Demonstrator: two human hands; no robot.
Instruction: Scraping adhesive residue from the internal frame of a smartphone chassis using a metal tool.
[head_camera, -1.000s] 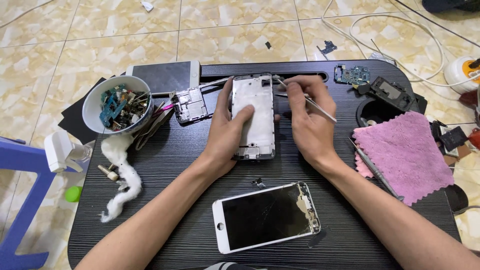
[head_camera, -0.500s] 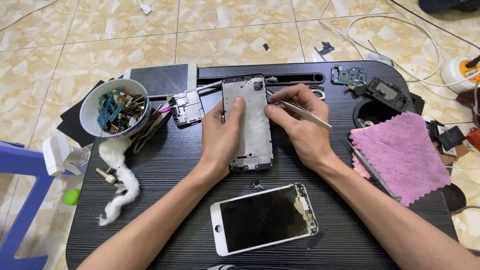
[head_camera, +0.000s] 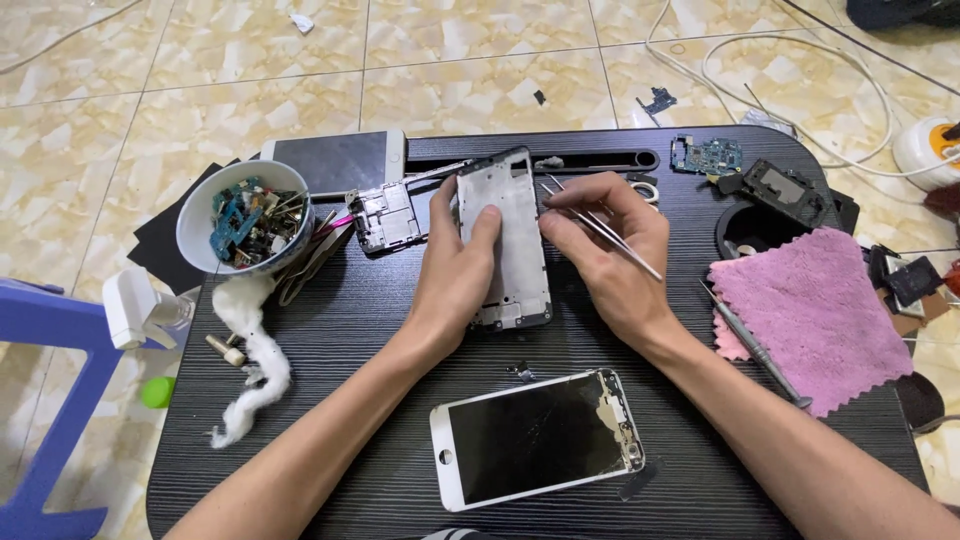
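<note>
Since half a second ago the phone frame (head_camera: 508, 240) has tipped a little, its top end now leaning toward the left hand's side, and the tweezers' tips have come from its right rim to its top right corner

Left hand (head_camera: 455, 275): fingers clenched on the frame's left edge, thumb (head_camera: 484, 228) pressed flat on its pale inner face. Right hand (head_camera: 605, 255): fingers pinched around thin metal tweezers (head_camera: 600, 226), whose points lie at the frame's upper right corner while the back end runs out over the hand toward the cloth. Whether the points nip anything cannot be told

Frame's long axis runs away from the person, nearly upright in the view; it sits between the two hands, propped on the black ribbed table (head_camera: 350, 330), lower end toward the person. Tweezers cross that axis at a slant, coming in from the right; the right hand is the one nearer the corner

Frame looks like hard plastic with a dark rim and a whitish, flat middle. Just below it lies a small dark scrap (head_camera: 521, 371), then a white phone screen (head_camera: 537, 437) with a cracked, chipped right end, glass glossy. Right of the hands lie a slim screwdriver (head_camera: 755, 345) and a fuzzy pink cloth (head_camera: 815, 315). Left stand a metal inner plate (head_camera: 388, 216), a white bowl (head_camera: 243, 220) of tangled parts, a wad of cotton wool (head_camera: 255, 360); behind, a second phone (head_camera: 338, 160) and a green circuit board (head_camera: 708, 155)
</note>
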